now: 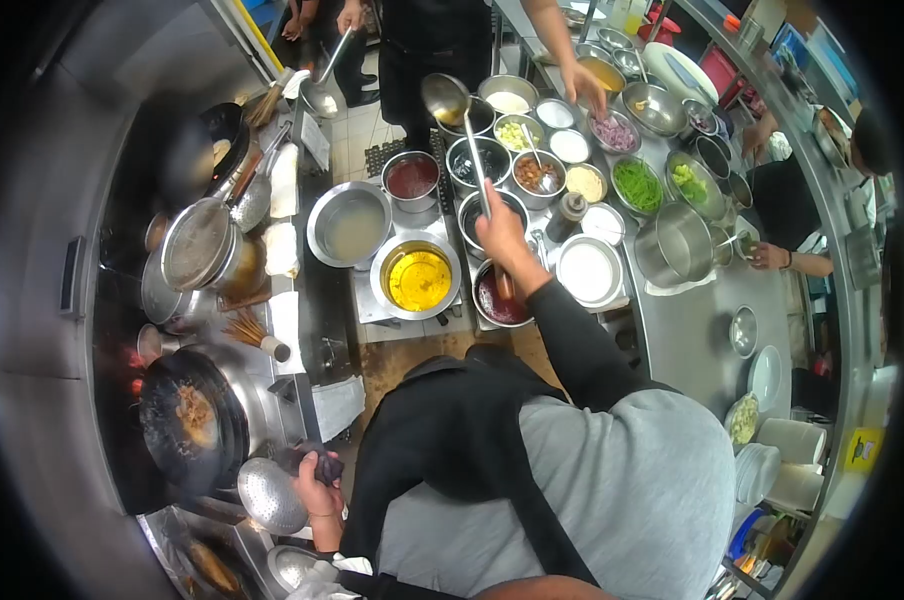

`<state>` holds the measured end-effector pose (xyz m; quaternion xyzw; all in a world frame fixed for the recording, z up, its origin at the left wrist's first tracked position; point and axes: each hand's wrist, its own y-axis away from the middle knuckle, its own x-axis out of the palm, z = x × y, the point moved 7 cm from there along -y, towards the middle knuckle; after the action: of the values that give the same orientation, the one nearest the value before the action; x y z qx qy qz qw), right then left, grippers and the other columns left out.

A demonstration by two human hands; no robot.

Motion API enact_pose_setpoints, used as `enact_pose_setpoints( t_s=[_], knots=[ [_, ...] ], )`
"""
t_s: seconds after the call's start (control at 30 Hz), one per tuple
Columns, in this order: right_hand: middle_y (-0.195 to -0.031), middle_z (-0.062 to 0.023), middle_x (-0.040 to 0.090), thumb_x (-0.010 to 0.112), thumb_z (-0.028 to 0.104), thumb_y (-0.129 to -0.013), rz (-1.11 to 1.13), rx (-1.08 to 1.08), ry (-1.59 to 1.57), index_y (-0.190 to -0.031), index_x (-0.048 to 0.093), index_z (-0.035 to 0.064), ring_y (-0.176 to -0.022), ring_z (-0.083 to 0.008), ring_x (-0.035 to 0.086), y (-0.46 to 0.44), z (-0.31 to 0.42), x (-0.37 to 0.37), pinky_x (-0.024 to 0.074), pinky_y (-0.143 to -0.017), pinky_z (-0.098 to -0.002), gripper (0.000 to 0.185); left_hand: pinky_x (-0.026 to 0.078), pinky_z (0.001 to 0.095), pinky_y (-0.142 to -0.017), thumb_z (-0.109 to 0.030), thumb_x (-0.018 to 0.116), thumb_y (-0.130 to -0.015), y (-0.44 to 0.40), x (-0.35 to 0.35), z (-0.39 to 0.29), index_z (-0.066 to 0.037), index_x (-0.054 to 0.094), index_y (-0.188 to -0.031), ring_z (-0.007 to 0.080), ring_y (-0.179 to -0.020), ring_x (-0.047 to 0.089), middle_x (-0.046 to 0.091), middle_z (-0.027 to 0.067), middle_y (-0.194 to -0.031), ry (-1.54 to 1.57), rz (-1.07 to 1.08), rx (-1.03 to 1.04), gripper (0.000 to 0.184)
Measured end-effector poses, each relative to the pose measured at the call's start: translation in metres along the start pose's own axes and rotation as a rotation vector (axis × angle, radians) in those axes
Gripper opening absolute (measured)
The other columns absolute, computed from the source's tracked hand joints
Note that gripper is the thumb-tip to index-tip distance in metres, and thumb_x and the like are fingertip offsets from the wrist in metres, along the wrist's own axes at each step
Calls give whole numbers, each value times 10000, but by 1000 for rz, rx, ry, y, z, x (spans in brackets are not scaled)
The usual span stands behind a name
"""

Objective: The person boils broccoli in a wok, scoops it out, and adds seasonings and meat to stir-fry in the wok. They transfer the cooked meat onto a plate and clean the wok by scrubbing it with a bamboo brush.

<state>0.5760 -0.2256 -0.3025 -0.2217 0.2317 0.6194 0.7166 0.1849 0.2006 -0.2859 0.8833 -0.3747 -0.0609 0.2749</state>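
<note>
My right hand (502, 238) is wrapped round the handle of a ladle (446, 99), whose bowl is over a metal pot at the top centre. Pots of red sauce (502, 296) and yellow oil (417, 280) stand below and left of that hand. At the lower left my left hand (318, 492) is closed on a dark cloth (329, 466), beside a wok (194, 415) with food in it on the stove. Next to this hand lies a perforated skimmer (272, 496).
A co-worker (434, 60) across the pots holds another ladle (319, 100) and reaches toward the sliced onions (614, 132). Another person's hand (770, 256) is at the right counter (687, 330). Strainers (196, 243) and brushes (244, 330) line the stove side.
</note>
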Motion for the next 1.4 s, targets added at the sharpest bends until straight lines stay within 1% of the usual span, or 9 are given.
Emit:
enact_pose_setpoints(
  t_s=[0.4, 0.7, 0.8, 0.93, 1.03, 1.1, 1.17, 1.37, 1.4],
  knots=[
    [-1101, -329, 681, 576, 91, -889, 40, 113, -29, -1561, 369, 70, -1012, -429, 687, -61, -62, -10, 539, -892, -452, 704, 406, 259, -396, -185, 642, -908, 23, 29, -7, -46, 545, -1198, 177, -583, 628, 668, 129, -786, -34, -90, 49, 336],
    [-861, -117, 676, 592, 54, -922, 128, 227, -308, -1597, 320, 132, -477, -145, 554, -58, -79, -22, 487, -452, -327, 732, 413, 253, -402, -193, 657, -912, 20, 6, 24, -67, 555, -1148, 166, -581, 614, 666, 116, -809, -92, -103, -29, 287],
    [-681, 31, 482, 566, 43, -959, 296, 328, -905, -1602, 300, 231, -463, -79, 419, -62, -92, -21, 368, -398, -259, 721, 440, 266, -422, -180, 666, -922, 21, -10, 56, -60, 572, -1118, 161, -607, 624, 660, 88, -833, -54, -131, -52, 249],
    [-644, 91, 411, 547, 13, -966, 383, 355, -839, -1590, 334, 196, -445, -10, 334, -9, -17, -44, 189, -354, -175, 684, 554, 332, -616, -212, 739, -905, 15, -50, 82, -9, 627, -1131, 178, -798, 674, 677, 59, -937, -127, -286, -3, 324],
    [-640, 61, 445, 494, -5, -971, 558, 208, -746, -1610, 286, 152, -414, -29, 345, 34, 24, -32, 234, -330, -181, 691, 565, 375, -721, -298, 760, -882, -2, -110, 76, 13, 608, -1176, 221, -840, 699, 701, 137, -967, -417, -518, -14, 455],
    [-619, 56, 433, 491, -1, -968, 654, 118, -645, -1611, 291, 143, -404, -31, 327, 77, 80, -14, 246, -342, -175, 688, 549, 444, -829, -343, 769, -843, -36, -167, 86, 17, 589, -1170, 354, -904, 709, 705, 227, -996, -710, -723, 282, 518],
    [-630, 44, 466, 492, -42, -949, 759, 161, -639, -1615, 269, 137, -406, -35, 368, 120, 131, 18, 279, -321, -196, 725, 520, 485, -888, -357, 768, -822, -48, -189, 80, 18, 577, -1155, 444, -984, 677, 690, 278, -1026, -706, -818, 243, 536],
    [-670, 40, 520, 536, -11, -939, 1202, -20, -469, -1602, 298, 155, -432, -68, 415, 237, 272, 176, 363, -381, -233, 723, 506, 484, -922, -402, 772, -828, -79, -238, 122, 36, 589, -1144, 444, -1041, 640, 658, 274, -1083, -721, -798, 183, 570],
    [-745, -8, 595, 544, -8, -929, 1108, -373, -347, -1598, 305, 149, -490, -114, 494, 243, 283, 214, 435, -458, -271, 727, 502, 489, -930, -423, 772, -824, -78, -240, 124, 34, 598, -1146, 443, -1055, 628, 652, 268, -1092, -823, -836, 228, 586]
  ],
)
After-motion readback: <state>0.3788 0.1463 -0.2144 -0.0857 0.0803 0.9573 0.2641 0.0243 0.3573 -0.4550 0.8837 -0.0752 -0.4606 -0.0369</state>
